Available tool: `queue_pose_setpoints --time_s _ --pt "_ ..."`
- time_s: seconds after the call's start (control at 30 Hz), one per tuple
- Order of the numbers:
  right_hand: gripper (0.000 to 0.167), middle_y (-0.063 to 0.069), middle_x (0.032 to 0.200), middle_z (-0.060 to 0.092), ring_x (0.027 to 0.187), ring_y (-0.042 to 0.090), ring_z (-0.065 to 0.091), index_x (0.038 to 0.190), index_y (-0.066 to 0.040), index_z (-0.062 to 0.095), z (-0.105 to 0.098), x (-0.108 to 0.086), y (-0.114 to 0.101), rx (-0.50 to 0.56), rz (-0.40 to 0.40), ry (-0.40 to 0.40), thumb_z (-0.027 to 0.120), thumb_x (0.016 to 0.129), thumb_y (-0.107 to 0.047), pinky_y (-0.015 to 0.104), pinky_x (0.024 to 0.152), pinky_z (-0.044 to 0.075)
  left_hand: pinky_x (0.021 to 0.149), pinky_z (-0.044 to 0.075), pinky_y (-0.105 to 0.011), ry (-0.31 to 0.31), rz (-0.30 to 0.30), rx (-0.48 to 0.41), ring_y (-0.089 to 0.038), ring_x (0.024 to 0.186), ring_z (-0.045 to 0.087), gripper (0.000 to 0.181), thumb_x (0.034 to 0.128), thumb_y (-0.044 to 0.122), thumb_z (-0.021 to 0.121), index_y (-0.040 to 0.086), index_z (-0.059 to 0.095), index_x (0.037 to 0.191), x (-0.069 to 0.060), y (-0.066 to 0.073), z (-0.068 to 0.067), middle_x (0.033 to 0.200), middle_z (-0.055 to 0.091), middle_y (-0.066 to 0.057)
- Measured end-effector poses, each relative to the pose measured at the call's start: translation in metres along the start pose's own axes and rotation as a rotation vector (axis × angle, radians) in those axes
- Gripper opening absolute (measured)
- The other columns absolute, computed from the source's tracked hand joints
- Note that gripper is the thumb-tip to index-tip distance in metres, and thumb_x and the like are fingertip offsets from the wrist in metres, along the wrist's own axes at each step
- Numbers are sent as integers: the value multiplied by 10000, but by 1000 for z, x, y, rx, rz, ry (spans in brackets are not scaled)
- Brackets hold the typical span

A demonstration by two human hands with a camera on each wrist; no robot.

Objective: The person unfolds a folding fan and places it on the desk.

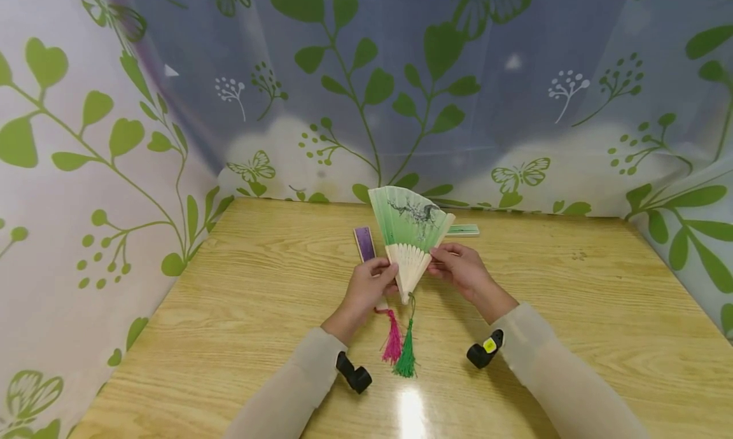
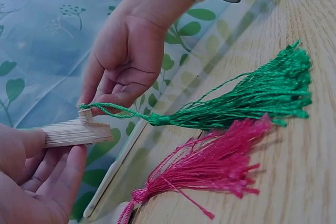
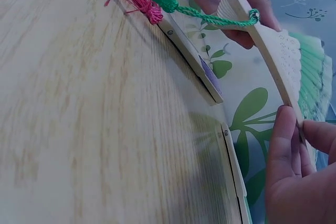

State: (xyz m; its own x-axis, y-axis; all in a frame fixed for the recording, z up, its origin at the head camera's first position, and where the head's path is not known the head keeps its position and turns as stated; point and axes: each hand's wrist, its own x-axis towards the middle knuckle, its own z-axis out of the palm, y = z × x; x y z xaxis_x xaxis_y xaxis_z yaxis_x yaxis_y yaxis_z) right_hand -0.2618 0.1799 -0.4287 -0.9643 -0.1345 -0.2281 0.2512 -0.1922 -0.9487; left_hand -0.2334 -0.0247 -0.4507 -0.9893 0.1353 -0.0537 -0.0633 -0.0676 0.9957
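Patterned cloth [image 1: 200, 51] rises behind the table [image 1: 269, 248], and above the wood we see a green fan [image 1: 409, 219] spread into a wedge. If the hands drew its outer sticks too far apart, we think the pale leaf could tear along a fold or the pivot could strain. A slack pinch on either side might let the sticks fold together, or let the fan drop to the table.

The fan lies between the two hands, clear of the tabletop, its pivot end toward the person. The left hand [image 1: 369, 286] holds the left outer stick, thumb on top and fingers beneath, fairly near the pivot. The right hand [image 1: 464, 273] pinches the right outer stick a little higher up, just below the leaf.

Beyond the left hand, and partly hidden by it, we see a folded purple fan [image 1: 364, 242] on the table. Another folded fan [image 1: 466, 230], its end showing, lies past the right side of the wedge.

The green tassel [image 1: 406, 356] trails from the pivot right beside the pink tassel [image 1: 392, 342]; we judge that their threads could snag if the fan were turned. The smallest part is the green cord [image 1: 412, 305] looped at the pivot.
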Motion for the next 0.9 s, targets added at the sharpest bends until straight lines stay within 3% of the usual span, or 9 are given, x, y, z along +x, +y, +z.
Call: queue_pose_setpoints --time_s 0.4,0.6,0.73,0.9 --pt "106 35 777 657 698 111 669 1047 7 494 -1 -3 -4 39 -6 18 548 995 -68 207 675 589 825 594 -405 43 26 -59 -120 730 629 245 990 75 564 -124 585 1131 3 -1 -2 882 620 -84" --pt "119 32 819 643 702 111 674 1053 -14 483 -2 -3 -4 58 1 71 557 995 -87 213 692 590 843 586 -429 76 43 -74 -259 795 674 201 987 74 568 -111 586 1064 3 -1 -4 853 625 -106" --pt "140 25 842 640 714 106 676 1075 -19 473 -4 -4 -5 53 1 82 555 999 -103 207 698 588 835 591 -406 84 55 -89 -314 853 684 201 987 72 567 -114 583 1064 2 2 -5 876 642 -140" --pt "128 22 851 651 719 108 678 1072 -33 464 -5 -4 -5 59 -5 85 541 1006 -111 201 694 586 793 604 -336 101 47 -98 -289 838 690 198 987 76 571 -105 582 1065 4 0 -5 879 638 -133"
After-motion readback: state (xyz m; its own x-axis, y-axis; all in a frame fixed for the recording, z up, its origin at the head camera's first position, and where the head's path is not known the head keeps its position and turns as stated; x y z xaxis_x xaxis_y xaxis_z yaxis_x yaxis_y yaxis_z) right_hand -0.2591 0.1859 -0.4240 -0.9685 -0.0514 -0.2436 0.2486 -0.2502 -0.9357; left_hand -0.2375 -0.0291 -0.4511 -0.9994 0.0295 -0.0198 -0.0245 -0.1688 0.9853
